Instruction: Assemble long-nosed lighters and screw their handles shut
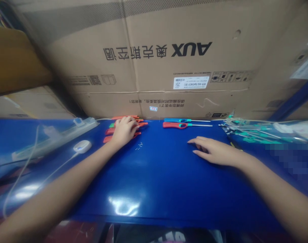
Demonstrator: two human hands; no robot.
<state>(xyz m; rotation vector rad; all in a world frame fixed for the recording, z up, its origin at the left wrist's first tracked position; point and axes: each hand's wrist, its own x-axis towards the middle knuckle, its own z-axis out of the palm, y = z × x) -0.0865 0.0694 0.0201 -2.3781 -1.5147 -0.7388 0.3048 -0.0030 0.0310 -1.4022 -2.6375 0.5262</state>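
My left hand (125, 130) lies over a row of orange-red lighter casings (109, 131) at the back left of the blue table. Its fingers curl down around one casing, though their tips are partly hidden. Beneath the hand a bit of green shows among the casings. Several tiny metal pins (140, 145) are scattered just right of that hand. My right hand (213, 150) is held over the table with fingers apart, holding nothing. Beyond it, side by side, lie a blue long-necked lighter (175, 120) and a red long-necked lighter (174, 125), their metal tubes pointing right.
A large cardboard box (149, 77) stands along the back edge. Metal lighter rods with green parts (252, 131) are piled at the right. On the left are a white power strip (60, 136) and a small white device (82, 146) with a cable.
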